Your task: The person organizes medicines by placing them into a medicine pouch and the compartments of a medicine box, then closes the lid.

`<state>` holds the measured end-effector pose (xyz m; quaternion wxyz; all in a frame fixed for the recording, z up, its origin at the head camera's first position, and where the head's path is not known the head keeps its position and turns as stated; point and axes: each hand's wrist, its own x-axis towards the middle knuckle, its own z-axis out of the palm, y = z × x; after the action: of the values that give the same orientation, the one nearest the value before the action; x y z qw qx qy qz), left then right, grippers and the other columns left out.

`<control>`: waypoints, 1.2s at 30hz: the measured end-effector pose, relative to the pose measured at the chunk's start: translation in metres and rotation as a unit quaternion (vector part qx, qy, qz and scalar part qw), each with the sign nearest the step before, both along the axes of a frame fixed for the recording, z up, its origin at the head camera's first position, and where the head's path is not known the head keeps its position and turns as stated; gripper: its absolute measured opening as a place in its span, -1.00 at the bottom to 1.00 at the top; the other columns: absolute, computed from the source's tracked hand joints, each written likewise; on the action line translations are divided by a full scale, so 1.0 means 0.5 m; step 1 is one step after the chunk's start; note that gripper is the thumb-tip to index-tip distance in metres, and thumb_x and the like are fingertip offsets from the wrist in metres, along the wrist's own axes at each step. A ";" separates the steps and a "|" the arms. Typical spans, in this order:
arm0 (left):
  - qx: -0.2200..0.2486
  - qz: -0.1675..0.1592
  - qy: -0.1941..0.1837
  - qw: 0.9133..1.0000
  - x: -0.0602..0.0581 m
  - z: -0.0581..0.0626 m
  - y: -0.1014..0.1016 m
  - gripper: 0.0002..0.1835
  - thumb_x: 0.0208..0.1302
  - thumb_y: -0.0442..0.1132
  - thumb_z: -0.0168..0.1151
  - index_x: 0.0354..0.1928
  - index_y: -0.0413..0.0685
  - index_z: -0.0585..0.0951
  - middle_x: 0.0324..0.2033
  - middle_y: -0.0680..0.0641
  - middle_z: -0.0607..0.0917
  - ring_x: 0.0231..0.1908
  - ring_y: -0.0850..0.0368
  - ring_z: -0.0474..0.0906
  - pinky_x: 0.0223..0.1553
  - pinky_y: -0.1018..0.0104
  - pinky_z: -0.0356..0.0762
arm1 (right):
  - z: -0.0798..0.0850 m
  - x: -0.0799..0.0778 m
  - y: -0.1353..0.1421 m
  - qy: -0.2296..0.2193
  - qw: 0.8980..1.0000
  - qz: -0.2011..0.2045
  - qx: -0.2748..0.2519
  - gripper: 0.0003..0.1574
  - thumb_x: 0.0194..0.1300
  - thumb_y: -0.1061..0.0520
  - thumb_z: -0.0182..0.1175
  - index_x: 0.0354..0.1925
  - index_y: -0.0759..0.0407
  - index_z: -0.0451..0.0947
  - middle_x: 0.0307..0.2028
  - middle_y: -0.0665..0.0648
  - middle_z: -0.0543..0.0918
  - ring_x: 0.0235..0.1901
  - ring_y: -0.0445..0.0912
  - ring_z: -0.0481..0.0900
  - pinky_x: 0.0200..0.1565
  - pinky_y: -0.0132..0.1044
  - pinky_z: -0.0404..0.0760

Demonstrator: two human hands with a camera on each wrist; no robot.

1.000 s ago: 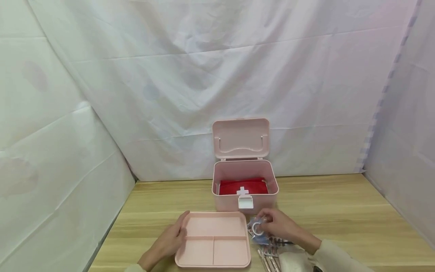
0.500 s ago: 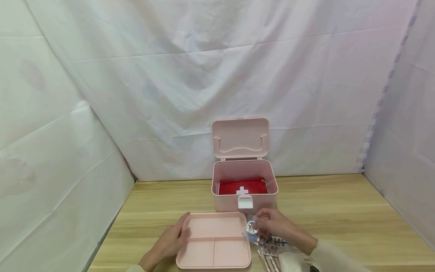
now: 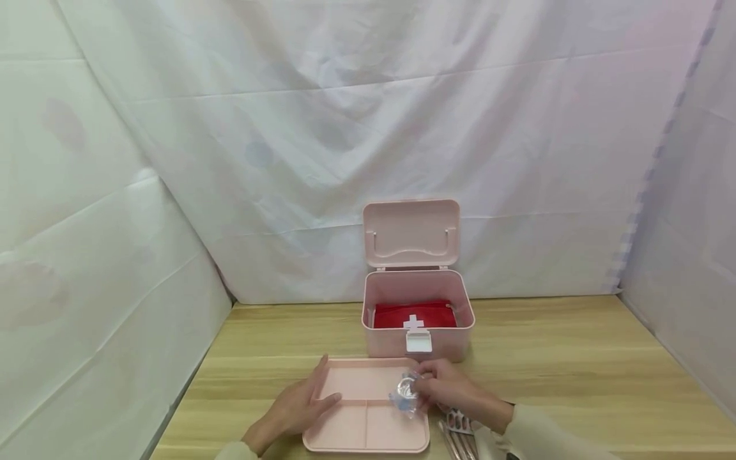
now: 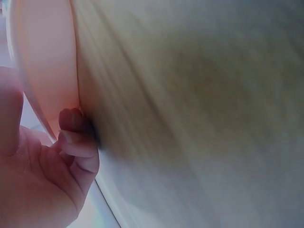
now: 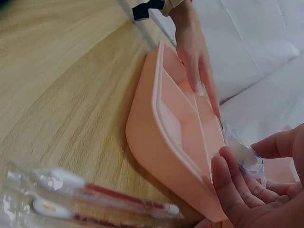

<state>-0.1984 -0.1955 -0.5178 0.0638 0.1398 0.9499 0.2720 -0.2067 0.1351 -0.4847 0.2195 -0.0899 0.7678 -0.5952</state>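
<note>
A pink divided tray (image 3: pixel 339 431) with three compartments lies on the table. My left hand (image 3: pixel 296 406) holds its left side, thumb over the rim; in the left wrist view the other fingers curl against the outer wall. Over the right part of the tray, my right hand (image 3: pixel 448 391) pinches a small clear plastic packet (image 3: pixel 405 395). Inside the packet shows a white ring-shaped roll with some blue. In the right wrist view the packet (image 5: pixel 244 154) sits between thumb and fingertips, above the tray's compartments.
Behind the tray stands an open pink box (image 3: pixel 382 342) with a red pouch (image 3: pixel 439 314) bearing a white cross. Right of the tray lie a capsule blister pack (image 3: pixel 457 421), wrapped swabs (image 5: pixel 123 194) and a white item (image 3: pixel 487 441) partly hidden by my sleeve. White cloth hangs behind.
My right hand has carried the packet leftward from above the blister pack to over the tray. The left hand stays at the tray's left side, its thumb now reaching further inward.
</note>
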 end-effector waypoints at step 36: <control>0.021 0.002 -0.001 1.000 -0.003 -0.002 0.005 -0.05 0.30 0.27 0.18 0.54 -0.06 0.08 0.18 -0.44 0.54 0.06 -0.38 0.57 0.08 -0.27 0.47 | -0.034 -0.029 -0.137 0.129 0.989 -0.055 0.054 -0.76 0.24 0.20 0.31 -0.26 0.28 0.44 -0.57 0.01 0.58 -0.73 -0.24 0.38 -0.70 -0.42 0.35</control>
<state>-0.1996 -0.1932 -0.5189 0.0615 0.1387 0.9444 0.2918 -0.2212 0.0666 -0.5016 0.0906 -0.1115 0.8243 -0.5477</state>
